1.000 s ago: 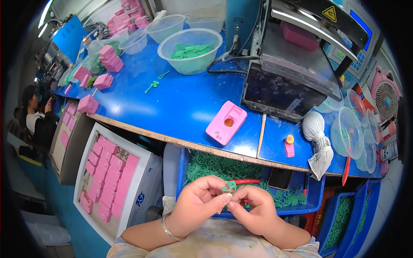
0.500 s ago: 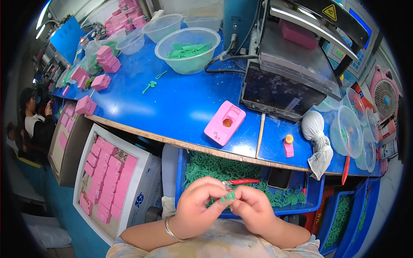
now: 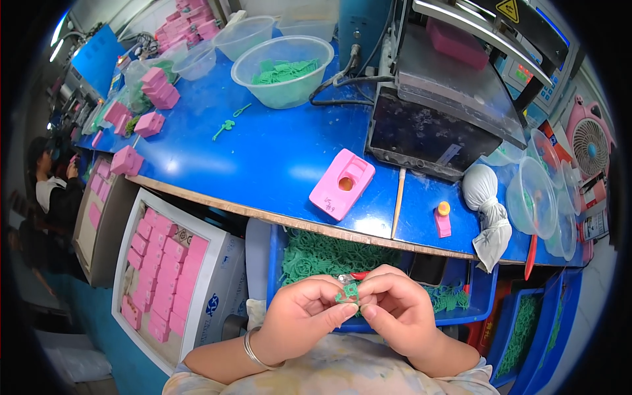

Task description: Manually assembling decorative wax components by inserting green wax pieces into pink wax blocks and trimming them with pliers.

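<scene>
Since the earlier frame, the small green part is kept pinched between the fingertips of the left hand and right hand, just before the blue bin of green pieces. Beyond the bin, a pink block is set on the blue table.

Small green moulded part, flat, ring-shaped sections, pinched between fingertips of both hands above blue bin.

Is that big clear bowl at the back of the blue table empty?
No. The clear bowl is partly filled: green plastic pieces lie heaped at its bottom, well below the rim.
</scene>
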Tool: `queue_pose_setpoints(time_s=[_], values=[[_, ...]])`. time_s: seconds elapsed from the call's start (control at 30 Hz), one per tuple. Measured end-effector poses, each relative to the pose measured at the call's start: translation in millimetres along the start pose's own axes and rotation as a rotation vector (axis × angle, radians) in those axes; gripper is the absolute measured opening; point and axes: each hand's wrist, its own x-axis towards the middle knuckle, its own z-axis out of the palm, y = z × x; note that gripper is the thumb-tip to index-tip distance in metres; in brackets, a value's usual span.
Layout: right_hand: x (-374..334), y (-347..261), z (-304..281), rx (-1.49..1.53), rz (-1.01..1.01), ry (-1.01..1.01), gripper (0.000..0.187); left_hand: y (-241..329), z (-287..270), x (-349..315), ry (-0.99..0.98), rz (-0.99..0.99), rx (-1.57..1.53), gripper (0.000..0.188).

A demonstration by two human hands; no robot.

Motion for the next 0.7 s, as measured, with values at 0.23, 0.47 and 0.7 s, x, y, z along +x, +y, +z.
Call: queue_pose_setpoints(time_s=[0.23, 0.47, 0.7], values=[[-0.9, 7.3, -2.7, 0.366, 0.172, -0.012, 0.013, -5.9, 1.8, 1.4, 0.004, 0.068, 0.039, 0.010], [-2.5, 6.2, -1.3, 0.089, 0.076, 0.061, 0.013, -5.3, -3.7, 2.8, 0.042, 0.351, 0.590, 0.018], [-3.2, 9.7, -3.0, 0.117, 0.088, 0.052, 0.011, 8.9, 3.9, 3.5, 0.052, 0.587, 0.875, 0.024]])
